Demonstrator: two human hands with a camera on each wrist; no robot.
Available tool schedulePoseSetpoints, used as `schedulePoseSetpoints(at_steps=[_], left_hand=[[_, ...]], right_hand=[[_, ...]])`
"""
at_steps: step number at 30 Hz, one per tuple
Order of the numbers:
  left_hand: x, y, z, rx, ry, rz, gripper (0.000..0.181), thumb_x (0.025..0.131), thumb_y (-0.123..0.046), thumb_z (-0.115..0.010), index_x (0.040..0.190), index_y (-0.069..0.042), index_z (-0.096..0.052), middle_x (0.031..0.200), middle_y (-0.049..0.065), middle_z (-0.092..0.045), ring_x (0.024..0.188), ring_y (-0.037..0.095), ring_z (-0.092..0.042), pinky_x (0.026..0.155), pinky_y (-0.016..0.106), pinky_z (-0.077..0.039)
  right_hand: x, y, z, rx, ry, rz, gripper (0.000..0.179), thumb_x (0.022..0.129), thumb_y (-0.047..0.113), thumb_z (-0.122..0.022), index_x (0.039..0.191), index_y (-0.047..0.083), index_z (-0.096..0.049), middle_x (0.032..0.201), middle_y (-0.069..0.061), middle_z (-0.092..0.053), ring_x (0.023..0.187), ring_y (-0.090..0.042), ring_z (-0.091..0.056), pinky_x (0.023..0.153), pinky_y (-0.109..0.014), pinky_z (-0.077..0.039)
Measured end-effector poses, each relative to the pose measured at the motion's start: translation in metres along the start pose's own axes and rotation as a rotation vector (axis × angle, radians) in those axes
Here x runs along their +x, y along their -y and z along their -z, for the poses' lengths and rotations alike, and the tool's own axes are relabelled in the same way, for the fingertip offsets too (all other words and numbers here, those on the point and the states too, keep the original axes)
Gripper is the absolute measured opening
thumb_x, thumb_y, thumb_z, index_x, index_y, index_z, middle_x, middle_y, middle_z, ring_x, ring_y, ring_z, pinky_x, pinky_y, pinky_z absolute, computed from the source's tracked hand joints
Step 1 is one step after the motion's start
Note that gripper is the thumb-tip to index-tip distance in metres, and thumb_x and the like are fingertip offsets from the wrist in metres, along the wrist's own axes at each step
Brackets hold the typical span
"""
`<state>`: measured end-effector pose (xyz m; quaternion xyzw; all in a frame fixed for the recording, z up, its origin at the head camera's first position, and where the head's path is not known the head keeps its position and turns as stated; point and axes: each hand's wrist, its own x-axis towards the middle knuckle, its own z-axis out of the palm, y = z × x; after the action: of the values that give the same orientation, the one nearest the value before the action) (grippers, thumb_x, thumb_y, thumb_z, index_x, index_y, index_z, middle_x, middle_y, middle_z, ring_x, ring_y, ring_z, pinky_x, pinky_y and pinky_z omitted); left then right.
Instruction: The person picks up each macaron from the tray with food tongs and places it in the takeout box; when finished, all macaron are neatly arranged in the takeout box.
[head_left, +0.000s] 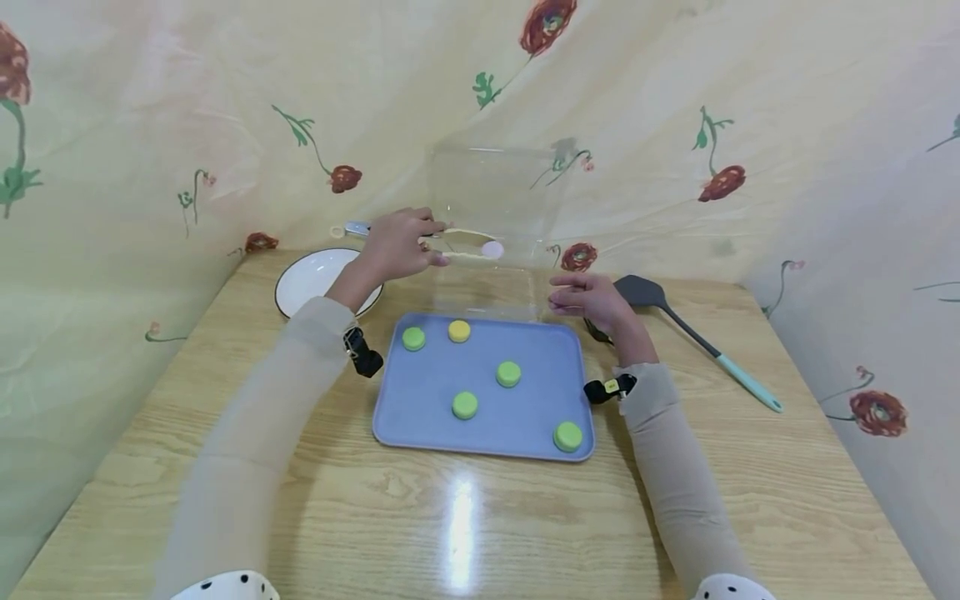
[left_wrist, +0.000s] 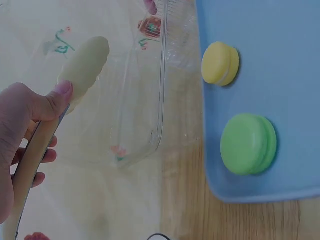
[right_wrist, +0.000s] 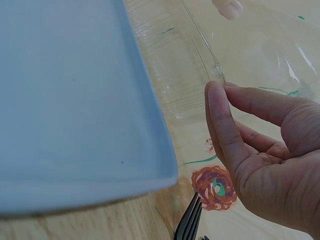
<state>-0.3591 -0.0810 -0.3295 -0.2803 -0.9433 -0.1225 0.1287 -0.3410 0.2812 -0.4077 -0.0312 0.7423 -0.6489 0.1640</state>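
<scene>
My left hand (head_left: 401,243) grips a pair of tongs (left_wrist: 86,64) with pale cream tips and a metal handle. Between the tips, a light purple macaron (head_left: 492,249) is held over the clear plastic box (head_left: 483,290), whose lid (head_left: 498,179) stands raised at the back. With thumb and fingers, my right hand (right_wrist: 265,140) pinches the box's right edge. In front of the box lies a blue tray (head_left: 427,383), bearing a yellow macaron (head_left: 459,331) and several green macarons (head_left: 508,373). In the left wrist view the purple macaron is hidden.
A white plate (head_left: 311,275) with a dark rim sits at the back left, partly behind my left arm. On the right lies a grey spatula (head_left: 678,321) with a mint handle. A black fork (right_wrist: 189,220) is near my right hand. A floral cloth hangs behind the table.
</scene>
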Motion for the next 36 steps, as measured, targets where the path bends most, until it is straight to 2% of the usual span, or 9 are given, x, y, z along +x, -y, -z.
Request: schedulePoseSetpoints(at_steps=[4,10,15,19,26,33,36], left_hand=[[0.010,-0.006,-0.007,0.013,-0.025,-0.034,0.058,0.087,-0.045,-0.079,0.134,-0.013,-0.069,0.117,0.008,-0.069,0.089,0.024,-0.063,0.062,0.035,-0.047],[0.022,-0.015,-0.020,0.027,-0.025,-0.031,0.059,0.088,-0.047,-0.078,0.135,-0.012,-0.068,0.118,0.009,-0.067,0.093,0.026,-0.063,0.065,0.036,-0.051],[0.030,-0.021,-0.030,0.068,0.017,-0.013,0.061,0.090,-0.048,-0.075,0.139,-0.013,-0.064,0.123,0.008,-0.064,0.102,0.027,-0.063,0.066,0.036,-0.052],[0.035,-0.023,-0.038,0.090,0.048,-0.001,0.062,0.091,-0.049,-0.073,0.141,-0.014,-0.062,0.125,0.008,-0.062,0.106,0.028,-0.063,0.071,0.038,-0.054],[0.042,-0.028,-0.052,0.123,0.099,0.009,0.061,0.092,-0.048,-0.072,0.142,-0.014,-0.061,0.133,0.009,-0.060,0.112,0.031,-0.061,0.081,0.044,-0.056],[0.047,-0.032,-0.064,0.149,0.146,0.015,0.064,0.093,-0.051,-0.069,0.143,-0.013,-0.059,0.141,0.009,-0.057,0.118,0.030,-0.060,0.094,0.046,-0.055],[0.050,-0.034,-0.067,0.170,0.152,0.016,0.064,0.093,-0.053,-0.068,0.143,-0.013,-0.059,0.141,0.008,-0.058,0.119,0.031,-0.060,0.095,0.045,-0.055]], right_hand=[[-0.001,-0.001,0.000,0.013,0.003,-0.007,0.055,0.100,0.003,-0.062,0.149,-0.009,-0.041,0.099,-0.002,-0.077,0.086,-0.009,-0.074,0.084,-0.027,-0.060],[-0.001,0.000,-0.001,-0.023,-0.004,-0.026,0.052,0.101,0.005,-0.061,0.149,-0.007,-0.043,0.099,-0.001,-0.076,0.087,-0.008,-0.074,0.087,-0.028,-0.060],[0.000,-0.001,-0.002,-0.055,-0.012,-0.031,0.052,0.101,0.006,-0.061,0.149,-0.006,-0.044,0.100,-0.001,-0.075,0.088,-0.008,-0.074,0.092,-0.032,-0.058],[0.003,-0.001,-0.002,-0.057,-0.019,-0.038,0.051,0.100,0.006,-0.062,0.148,-0.005,-0.046,0.099,0.000,-0.075,0.088,-0.008,-0.074,0.090,-0.032,-0.059],[0.003,-0.001,-0.001,-0.048,-0.019,-0.030,0.051,0.101,0.004,-0.061,0.148,-0.006,-0.045,0.110,-0.011,-0.075,0.088,-0.008,-0.073,0.087,-0.029,-0.060],[0.003,0.000,-0.001,-0.028,-0.030,-0.038,0.052,0.100,0.004,-0.063,0.148,-0.006,-0.045,0.120,-0.019,-0.072,0.090,-0.010,-0.074,0.091,-0.033,-0.059],[0.002,0.001,0.000,-0.028,-0.031,-0.038,0.052,0.100,0.004,-0.063,0.148,-0.006,-0.045,0.118,-0.018,-0.073,0.090,-0.010,-0.073,0.093,-0.034,-0.058]])
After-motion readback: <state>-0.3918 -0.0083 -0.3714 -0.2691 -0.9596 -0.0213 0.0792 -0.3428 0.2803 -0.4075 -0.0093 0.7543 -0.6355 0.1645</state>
